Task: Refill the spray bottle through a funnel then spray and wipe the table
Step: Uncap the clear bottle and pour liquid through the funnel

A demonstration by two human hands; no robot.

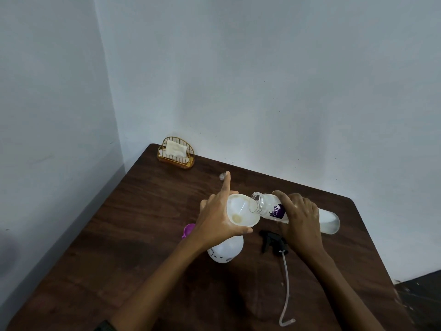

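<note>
A white funnel (241, 212) sits in the neck of the translucent white spray bottle (225, 252) standing mid-table. My left hand (216, 220) grips the funnel's rim, index finger pointing up. My right hand (299, 219) holds a clear plastic bottle (330, 220) with a purple label, tipped nearly flat, its open mouth over the funnel's right edge. The black trigger sprayer head (273, 242) with its long clear dip tube (286, 287) lies on the table just right of the spray bottle.
The dark wooden table (143, 235) stands in a wall corner. A gold wire holder with white napkins (176, 152) is at its far left corner. A purple cap (188, 230) lies left of the spray bottle, and a small clear object (222, 176) farther back.
</note>
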